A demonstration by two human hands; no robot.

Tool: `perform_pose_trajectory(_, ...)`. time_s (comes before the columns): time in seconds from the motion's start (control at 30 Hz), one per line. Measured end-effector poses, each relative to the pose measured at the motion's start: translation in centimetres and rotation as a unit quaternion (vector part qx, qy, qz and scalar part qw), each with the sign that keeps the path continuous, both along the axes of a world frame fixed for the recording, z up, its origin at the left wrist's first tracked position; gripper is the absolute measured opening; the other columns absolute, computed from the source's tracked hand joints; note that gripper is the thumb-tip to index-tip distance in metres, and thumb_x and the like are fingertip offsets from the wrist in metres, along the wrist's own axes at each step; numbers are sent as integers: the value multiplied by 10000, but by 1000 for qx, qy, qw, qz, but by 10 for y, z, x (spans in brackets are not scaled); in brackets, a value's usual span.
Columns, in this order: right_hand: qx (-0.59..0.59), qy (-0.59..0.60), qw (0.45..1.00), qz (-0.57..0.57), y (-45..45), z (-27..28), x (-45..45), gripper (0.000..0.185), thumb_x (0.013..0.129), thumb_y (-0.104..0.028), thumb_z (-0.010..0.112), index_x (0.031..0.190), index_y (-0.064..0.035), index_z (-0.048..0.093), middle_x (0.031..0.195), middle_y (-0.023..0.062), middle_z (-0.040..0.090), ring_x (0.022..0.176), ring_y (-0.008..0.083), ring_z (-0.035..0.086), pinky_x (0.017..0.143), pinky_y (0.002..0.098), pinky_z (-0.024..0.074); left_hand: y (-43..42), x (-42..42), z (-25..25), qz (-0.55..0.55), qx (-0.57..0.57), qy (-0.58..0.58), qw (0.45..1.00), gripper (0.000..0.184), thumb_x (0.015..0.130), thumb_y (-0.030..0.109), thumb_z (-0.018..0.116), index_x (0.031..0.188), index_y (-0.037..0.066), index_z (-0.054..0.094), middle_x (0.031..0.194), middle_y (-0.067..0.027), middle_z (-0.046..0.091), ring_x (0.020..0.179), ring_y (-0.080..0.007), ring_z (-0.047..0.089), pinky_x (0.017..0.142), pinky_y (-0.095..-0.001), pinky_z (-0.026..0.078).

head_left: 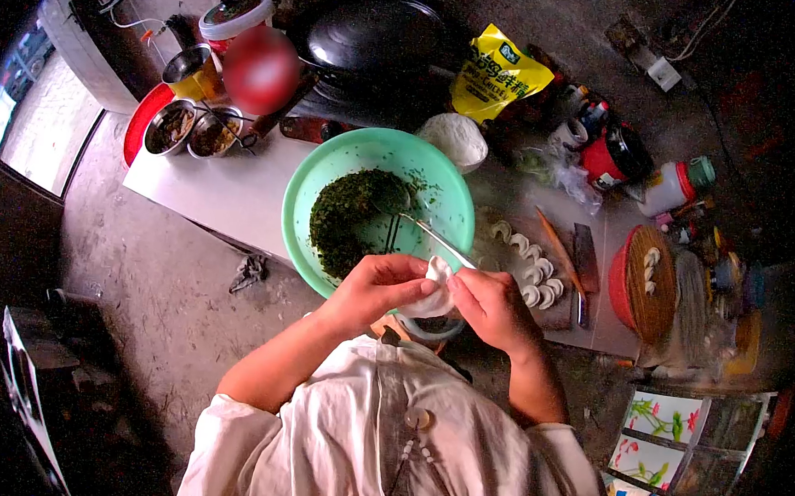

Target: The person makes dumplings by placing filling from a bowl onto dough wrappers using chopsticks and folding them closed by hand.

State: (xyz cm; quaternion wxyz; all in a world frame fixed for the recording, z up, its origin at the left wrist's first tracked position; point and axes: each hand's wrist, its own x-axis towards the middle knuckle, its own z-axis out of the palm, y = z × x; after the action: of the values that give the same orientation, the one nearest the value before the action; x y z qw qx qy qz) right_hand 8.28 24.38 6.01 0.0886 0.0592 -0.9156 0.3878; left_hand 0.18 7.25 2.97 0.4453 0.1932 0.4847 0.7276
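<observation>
Soft dough [431, 296] pinched at its edges by both hands

The white piece of dough was held before the chest, near the close rim of a green bowl [447, 205]. It was grasped from nine o'clock by the thumb and fingers of the left hand [378, 285], while its three o'clock edge was nipped by the thumb and forefinger of the right hand [496, 312]. Whether anything was enclosed in it could not be seen.

By its look, the dough was judged to be light, limp and slightly tacky, easily stretched and easily torn in the middle. It was judged to be best taken by the edges with light fingertip pressure, with the belly supported from below.

Dark green chopped filling [344, 226] was contained in the bowl, at eleven o'clock from the dough. A spoon [431, 233] was rested there, its handle pointed toward four o'clock; whether it was touched by the right hand could not be told. Shaped dumplings [546, 297] were laid between two and three o'clock, and others were set on a round tray [663, 294] farther off, near three o'clock.
</observation>
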Motion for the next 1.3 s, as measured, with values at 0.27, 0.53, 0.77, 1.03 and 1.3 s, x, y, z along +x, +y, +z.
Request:
perform_pose_trajectory(0.27,12,2,1000,6,-1,0,-1,180,808,-156,536,715,-6,499,600,164,529,548,320,554,476,368,409,-1,-1,3,-23,-42,58,997,271,801,178,592,968,-34,567,866,-43,602,815,-105,546,755,-249,442)
perform_pose_trajectory(0.53,6,-39,999,-1,0,-3,0,128,787,-105,551,746,14,529,636,162,550,581,291,573,497,324,415,-2,-7,-1,-102,-102,106,984,276,826,157,552,1008,-51,543,901,-78,602,821,-104,541,765,-246,430)
perform_pose_trajectory(0.77,-10,-127,988,-82,4,0,3,284,701,-236,679,821,-21,537,619,107,559,530,177,564,488,294,422,14,-7,-20,-156,-65,99,981,279,822,124,541,1053,-27,497,953,-85,579,900,-126,533,807,-273,421)
perform_pose_trajectory(1.03,121,-37,980,-156,20,-37,26,415,642,-196,677,992,-74,491,822,129,563,718,314,575,592,378,467,58,15,-43,-47,93,-253,962,238,882,235,381,1011,50,457,965,-67,512,950,-197,498,814,-331,418)
perform_pose_trajectory(1.3,185,122,971,-93,51,-45,54,421,611,-103,631,1011,-42,517,911,68,529,887,226,504,781,329,421,125,51,-43,44,-17,-339,940,489,893,458,267,1053,43,472,980,-95,542,910,-210,524,787,-315,419)
